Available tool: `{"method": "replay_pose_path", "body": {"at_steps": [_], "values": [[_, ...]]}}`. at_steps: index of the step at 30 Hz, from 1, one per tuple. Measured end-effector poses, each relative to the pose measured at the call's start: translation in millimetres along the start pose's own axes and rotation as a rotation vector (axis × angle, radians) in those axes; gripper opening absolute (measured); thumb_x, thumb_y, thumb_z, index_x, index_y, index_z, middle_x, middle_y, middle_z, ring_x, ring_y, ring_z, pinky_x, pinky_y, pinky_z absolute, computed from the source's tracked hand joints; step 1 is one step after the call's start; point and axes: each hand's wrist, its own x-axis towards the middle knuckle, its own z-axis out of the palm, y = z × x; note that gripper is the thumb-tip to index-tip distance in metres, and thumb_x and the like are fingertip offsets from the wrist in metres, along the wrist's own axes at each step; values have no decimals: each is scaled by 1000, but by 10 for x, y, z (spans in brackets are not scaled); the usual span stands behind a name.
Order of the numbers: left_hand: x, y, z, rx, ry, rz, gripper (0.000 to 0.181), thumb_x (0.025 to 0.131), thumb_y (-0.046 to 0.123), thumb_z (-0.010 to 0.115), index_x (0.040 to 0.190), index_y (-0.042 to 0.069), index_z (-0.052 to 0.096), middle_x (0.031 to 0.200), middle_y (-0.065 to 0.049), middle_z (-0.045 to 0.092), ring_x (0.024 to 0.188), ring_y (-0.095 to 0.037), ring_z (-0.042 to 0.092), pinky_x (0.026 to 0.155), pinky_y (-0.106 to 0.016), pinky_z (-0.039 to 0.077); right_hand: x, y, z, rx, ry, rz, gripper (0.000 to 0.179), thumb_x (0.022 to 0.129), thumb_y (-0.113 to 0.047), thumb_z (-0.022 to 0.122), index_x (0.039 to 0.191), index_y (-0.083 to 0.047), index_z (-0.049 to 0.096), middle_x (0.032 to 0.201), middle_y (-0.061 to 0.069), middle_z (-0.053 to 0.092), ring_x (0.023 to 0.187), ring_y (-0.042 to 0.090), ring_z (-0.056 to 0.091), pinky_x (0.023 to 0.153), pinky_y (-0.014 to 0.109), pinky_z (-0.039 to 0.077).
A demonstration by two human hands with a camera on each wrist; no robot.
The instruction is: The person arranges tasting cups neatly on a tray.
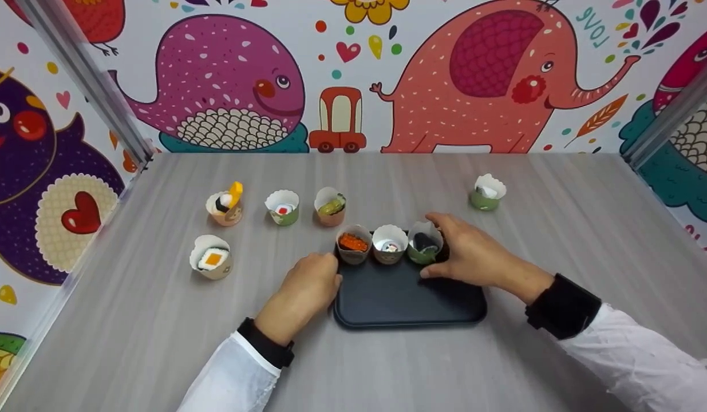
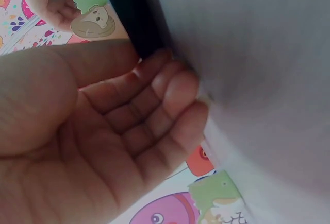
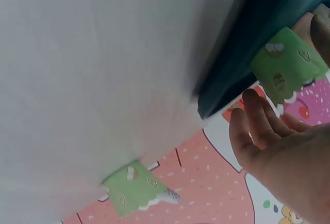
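Note:
My left hand (image 1: 307,289) grips the left rim of a black tray (image 1: 410,297), with its thumb and curled fingers at the edge; the left wrist view shows the tray's dark edge (image 2: 135,20) between them. Three paper cups stand along the tray's back: one with orange roe-like sushi (image 1: 354,242), one pale cup with a small white piece (image 1: 390,246), and a green cup with a dark piece (image 1: 424,246). Around that green cup, my right hand (image 1: 473,252) has its thumb and fingers spread. In the right wrist view its fingers (image 3: 258,123) appear apart from the green cup (image 3: 289,67).
Left of the tray stand cups with egg-topped sushi (image 1: 225,207), a red-centred roll (image 1: 283,208), a yellow-green piece (image 1: 331,207) and a yellow-centred roll (image 1: 211,257). Another green cup (image 1: 486,193) stands at the back right. A patterned wall (image 1: 342,68) borders the table.

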Motion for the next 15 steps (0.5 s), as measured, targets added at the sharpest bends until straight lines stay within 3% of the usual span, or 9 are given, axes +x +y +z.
{"method": "replay_pose_path", "body": {"at_steps": [7,15], "values": [[-1,4,-5,3,-11,-18,12,96,6,73,95,-6,72,91,-21,72,87,-39,71,75,-53,56,-86,31,-181,-8,68,7,88,87,-49,84,150,-1,47,144,18,57,125,37,60,103,60,46],[-5,4,-6,-5,-6,-7,12,96,6,72,94,-6,71,91,-21,71,88,-40,71,77,-53,56,-65,190,-338,-19,202,61,78,91,-44,81,147,0,50,141,22,56,124,40,56,105,61,43]]}}
